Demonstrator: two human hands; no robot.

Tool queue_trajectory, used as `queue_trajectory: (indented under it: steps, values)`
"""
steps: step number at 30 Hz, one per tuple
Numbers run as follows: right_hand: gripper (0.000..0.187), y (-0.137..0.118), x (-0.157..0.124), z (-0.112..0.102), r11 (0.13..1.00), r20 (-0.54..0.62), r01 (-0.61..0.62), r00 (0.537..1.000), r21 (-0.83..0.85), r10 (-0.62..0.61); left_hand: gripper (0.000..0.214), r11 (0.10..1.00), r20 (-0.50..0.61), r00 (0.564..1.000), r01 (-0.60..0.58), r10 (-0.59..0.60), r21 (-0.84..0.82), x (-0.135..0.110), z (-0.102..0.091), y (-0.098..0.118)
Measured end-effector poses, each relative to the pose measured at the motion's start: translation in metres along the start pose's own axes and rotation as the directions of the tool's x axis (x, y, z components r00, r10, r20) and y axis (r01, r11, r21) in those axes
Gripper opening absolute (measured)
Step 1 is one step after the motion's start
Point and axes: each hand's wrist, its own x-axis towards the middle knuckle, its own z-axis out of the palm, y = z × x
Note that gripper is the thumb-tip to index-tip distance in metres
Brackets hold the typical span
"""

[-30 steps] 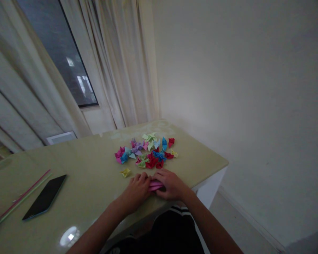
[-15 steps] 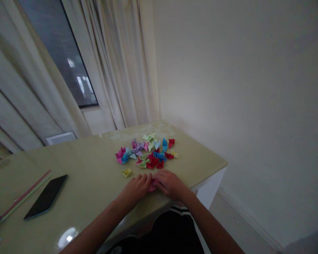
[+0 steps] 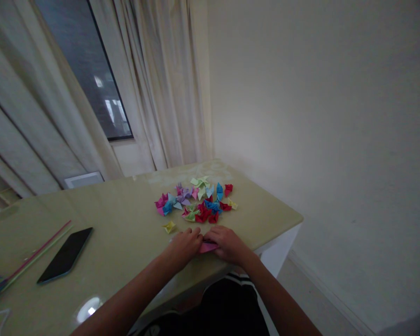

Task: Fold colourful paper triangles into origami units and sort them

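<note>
Close to the table's near edge, a piece of pink paper (image 3: 207,248) lies between my two hands. My left hand (image 3: 185,245) is closed on its left side, fingertips pressed down. From the right, my right hand (image 3: 227,241) grips the same paper with bent fingers. The folds under my fingers are hidden. Just beyond sits a small yellow folded paper piece (image 3: 169,227). Past that lies a cluster of folded paper pieces, among them red ones (image 3: 203,213), blue ones (image 3: 213,206), purple ones (image 3: 184,195) and pale green ones (image 3: 200,183).
A dark phone (image 3: 66,255) rests at the left of the table (image 3: 126,219). Thin pink and green sticks (image 3: 44,248) lie beside it. The table's right corner (image 3: 299,218) is near a plain wall (image 3: 318,116); curtains (image 3: 164,93) hang behind.
Both hands stay at the paper, and more of the pink paper now shows between them. The whole view has shifted slightly, with the phone and sticks appearing a little further right.
</note>
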Motion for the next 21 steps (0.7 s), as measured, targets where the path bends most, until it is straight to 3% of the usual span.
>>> queue_trajectory:
  steps: [5, 8, 9, 11, 12, 14, 16, 17, 21]
  values:
    - [0.017, 0.0, -0.006, 0.002, 1.0, -0.037, -0.013, 0.999, 0.008, 0.013, 0.016, 0.999, 0.025, 0.999, -0.031, 0.031, -0.024, 0.005, -0.017, 0.002]
    - [0.015, 0.001, -0.01, 0.0, 0.991, -0.187, 0.016, 0.982, 0.132, 0.009, 0.021, 0.993, 0.033, 0.999, -0.009, 0.013, -0.118, 0.007, -0.025, -0.007]
    - [0.017, 0.001, -0.01, -0.002, 0.977, -0.278, 0.011, 0.959, 0.213, 0.05, 0.022, 0.983, -0.005, 1.0, 0.011, -0.012, -0.184, 0.008, -0.026, -0.012]
    - [0.026, 0.001, -0.005, -0.007, 0.91, -0.461, -0.013, 0.859, 0.414, 0.222, 0.02, 0.906, -0.135, 0.986, 0.033, -0.099, -0.422, 0.011, -0.025, -0.023]
    - [0.033, 0.001, 0.001, -0.01, 0.86, -0.513, -0.02, 0.795, 0.51, 0.323, 0.018, 0.812, -0.2, 0.967, 0.014, -0.161, -0.584, 0.013, -0.024, -0.028]
    - [0.045, -0.002, 0.017, -0.017, 0.772, -0.528, -0.022, 0.717, 0.635, 0.455, 0.023, 0.496, -0.267, 0.905, -0.074, -0.331, -0.865, 0.02, -0.019, -0.033]
    - [0.042, -0.006, 0.04, -0.023, 0.744, -0.488, -0.034, 0.735, 0.667, 0.471, 0.035, 0.176, -0.235, 0.829, -0.168, -0.508, -0.97, 0.027, -0.012, -0.033]
    - [0.036, -0.008, 0.053, -0.025, 0.744, -0.466, -0.043, 0.755, 0.667, 0.461, 0.04, 0.073, -0.206, 0.788, -0.202, -0.58, -0.977, 0.03, -0.007, -0.032]
    - [0.027, -0.016, 0.102, -0.026, 0.727, -0.417, -0.008, 0.814, 0.687, 0.403, 0.053, -0.096, -0.113, 0.649, -0.278, -0.753, -0.956, 0.031, 0.008, -0.028]
